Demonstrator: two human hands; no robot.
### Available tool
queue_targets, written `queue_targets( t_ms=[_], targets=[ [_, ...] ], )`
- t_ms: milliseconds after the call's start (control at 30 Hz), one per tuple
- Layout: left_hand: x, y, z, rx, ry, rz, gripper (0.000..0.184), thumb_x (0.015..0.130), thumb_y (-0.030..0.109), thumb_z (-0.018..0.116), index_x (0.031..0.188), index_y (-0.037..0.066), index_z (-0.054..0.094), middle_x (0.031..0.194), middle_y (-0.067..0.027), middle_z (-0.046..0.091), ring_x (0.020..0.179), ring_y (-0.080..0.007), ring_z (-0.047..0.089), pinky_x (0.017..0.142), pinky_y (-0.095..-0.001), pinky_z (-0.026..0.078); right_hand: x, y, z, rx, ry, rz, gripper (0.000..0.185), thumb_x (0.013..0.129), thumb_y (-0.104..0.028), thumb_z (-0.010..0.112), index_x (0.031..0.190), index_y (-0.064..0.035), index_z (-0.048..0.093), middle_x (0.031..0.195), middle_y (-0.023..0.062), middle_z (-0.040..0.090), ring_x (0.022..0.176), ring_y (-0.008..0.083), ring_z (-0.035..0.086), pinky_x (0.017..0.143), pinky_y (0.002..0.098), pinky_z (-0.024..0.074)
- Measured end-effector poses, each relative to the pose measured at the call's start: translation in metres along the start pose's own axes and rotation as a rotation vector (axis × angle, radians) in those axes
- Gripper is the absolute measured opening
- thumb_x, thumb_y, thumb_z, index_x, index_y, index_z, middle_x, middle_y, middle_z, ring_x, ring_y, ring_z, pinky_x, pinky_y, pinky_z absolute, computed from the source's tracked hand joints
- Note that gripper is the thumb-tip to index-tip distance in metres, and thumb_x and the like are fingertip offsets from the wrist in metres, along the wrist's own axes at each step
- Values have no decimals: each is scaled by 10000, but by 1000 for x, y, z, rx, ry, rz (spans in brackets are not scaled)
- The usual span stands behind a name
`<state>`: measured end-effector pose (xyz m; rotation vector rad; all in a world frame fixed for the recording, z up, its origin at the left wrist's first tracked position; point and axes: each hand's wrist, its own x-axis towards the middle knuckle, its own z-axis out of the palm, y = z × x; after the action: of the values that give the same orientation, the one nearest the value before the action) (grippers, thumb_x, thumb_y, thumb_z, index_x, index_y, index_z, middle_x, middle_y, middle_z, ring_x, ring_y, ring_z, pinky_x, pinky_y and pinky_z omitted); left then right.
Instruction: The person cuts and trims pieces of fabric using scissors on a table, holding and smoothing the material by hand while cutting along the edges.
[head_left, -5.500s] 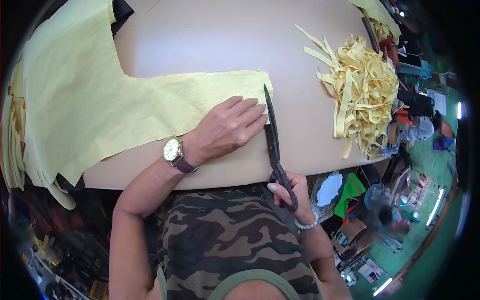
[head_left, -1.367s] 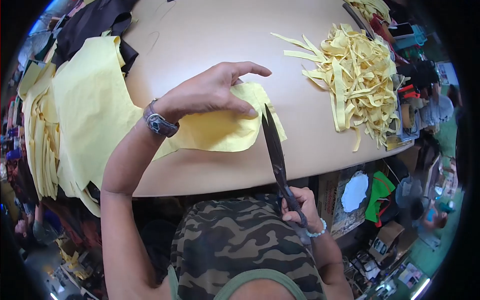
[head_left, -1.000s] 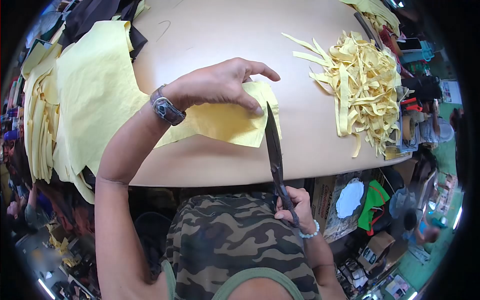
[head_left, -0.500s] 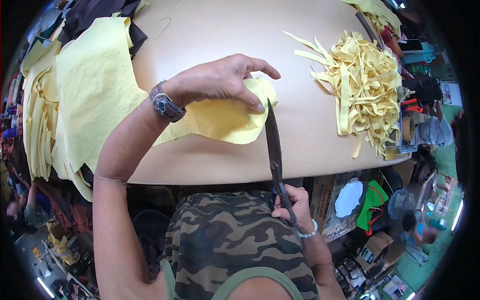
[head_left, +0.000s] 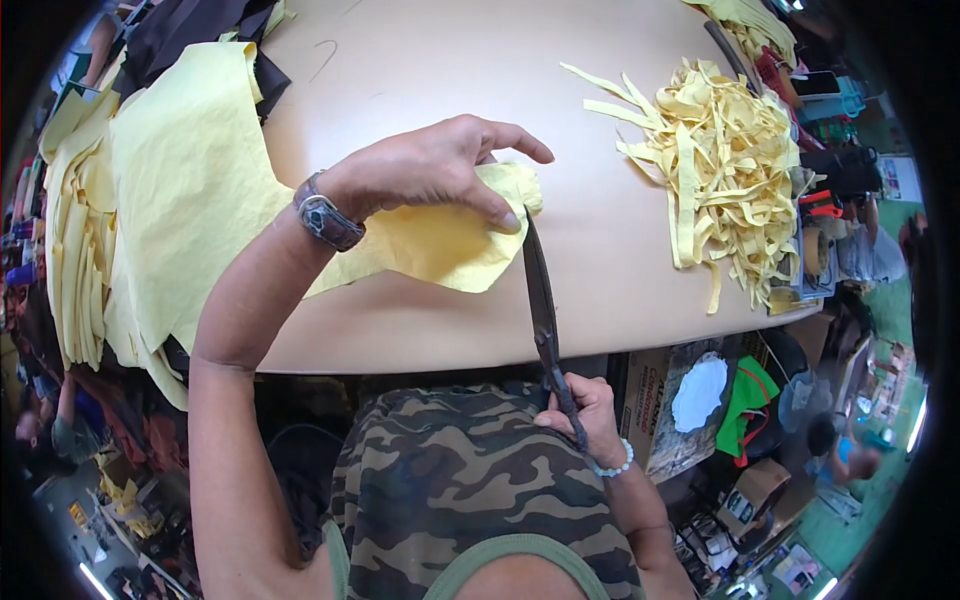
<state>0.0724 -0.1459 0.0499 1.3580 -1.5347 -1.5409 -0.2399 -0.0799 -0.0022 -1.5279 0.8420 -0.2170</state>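
Note:
My left hand (head_left: 440, 168) pinches the rounded end of a yellow cloth or soft leather piece (head_left: 440, 248) between thumb and fingers, with the index finger stretched out above it. That piece reaches left under my wrist towards a wide yellow sheet (head_left: 190, 165). In my right hand (head_left: 592, 410), low by the table's front edge, are long dark scissors (head_left: 542, 305) pointing upward. Their tips meet the yellow piece's right edge, just beside my left thumb; the blades look closed or nearly so. My fingers partly cover the scissors' handles.
A heap of thin yellow strips (head_left: 730, 180) lies at the right of the pale table (head_left: 420, 80). Stacked yellow sheets (head_left: 75, 240) and dark cloth (head_left: 185, 40) are at the left. Below the table's right side stand a cardboard box (head_left: 645, 400) and green cloth (head_left: 745, 400).
The scissors and the end of the yellow piece have shifted slightly left. The blades look narrower than before, and my left hand keeps its pinch.

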Motion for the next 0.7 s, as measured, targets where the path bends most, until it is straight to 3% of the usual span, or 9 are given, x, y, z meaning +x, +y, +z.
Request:
queue_targets(
  t_ms=[433, 533, 700],
  targets=[
    [-4, 0, 2, 24, -10, -40, 654, 665, 93, 732, 1243, 18, 436, 765, -41, 612, 680, -75, 567, 638, -210, 461, 11, -8, 3, 96, -14, -40, 359, 622, -235, 802, 600, -56, 492, 491, -31, 432, 444, 42, 378, 423, 200, 286],
    [-6, 0, 5, -19, 11, -20, 667, 633, 153, 741, 1223, 17, 461, 684, -30, 543, 608, -108, 514, 596, -237, 428, 13, -8, 4, 64, -3, -51, 359, 624, -234, 803, 595, -58, 491, 485, -33, 421, 442, 42, 373, 418, 202, 281],
    [-8, 8, 7, -24, 8, -48, 662, 634, 139, 734, 1221, 8, 458, 697, -39, 564, 610, -118, 529, 605, -242, 442, 13, -9, 7, 25, 25, -40, 361, 637, -235, 802, 584, -60, 491, 470, -35, 407, 433, 45, 357, 412, 207, 277]
  ],
)
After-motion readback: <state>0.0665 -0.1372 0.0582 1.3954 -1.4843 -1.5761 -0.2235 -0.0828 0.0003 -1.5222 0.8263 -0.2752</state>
